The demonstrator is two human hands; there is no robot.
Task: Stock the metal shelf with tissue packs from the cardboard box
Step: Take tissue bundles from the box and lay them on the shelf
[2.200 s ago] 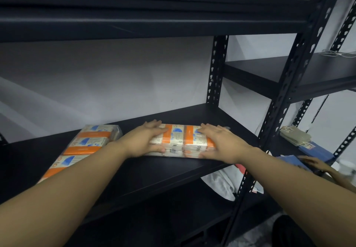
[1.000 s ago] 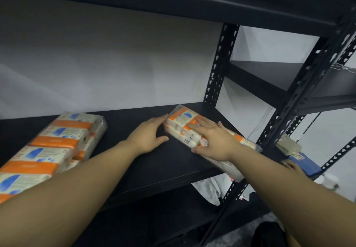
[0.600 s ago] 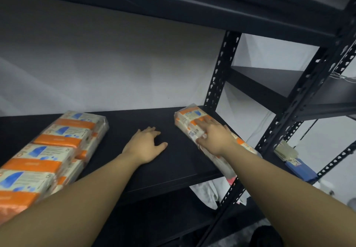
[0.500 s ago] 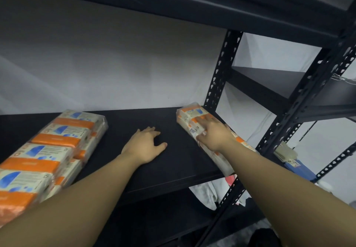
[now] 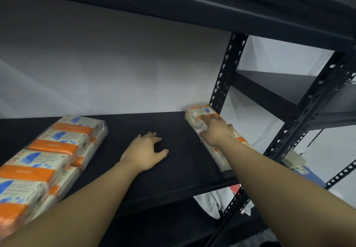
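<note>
Black metal shelf point(image 5: 173, 171), white wall behind. Right hand point(image 5: 215, 130): fingers straight, pressing flat on tissue pack point(image 5: 200, 114), now pushed further back to the rear upright point(image 5: 227, 77) at the shelf's right end. Left hand point(image 5: 146, 151): spread, resting unmoved mid-shelf. Stacked tissue packs point(image 5: 48, 156): shelf's left end.

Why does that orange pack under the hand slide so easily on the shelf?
The tissue pack is wrapped in shiny plastic film, so it probably glides on the smooth shelf. It is long and flat, so it should slide, not roll or tip. The right hand moves it with flat fingers, so it is likely light and a bit squashy.
</note>
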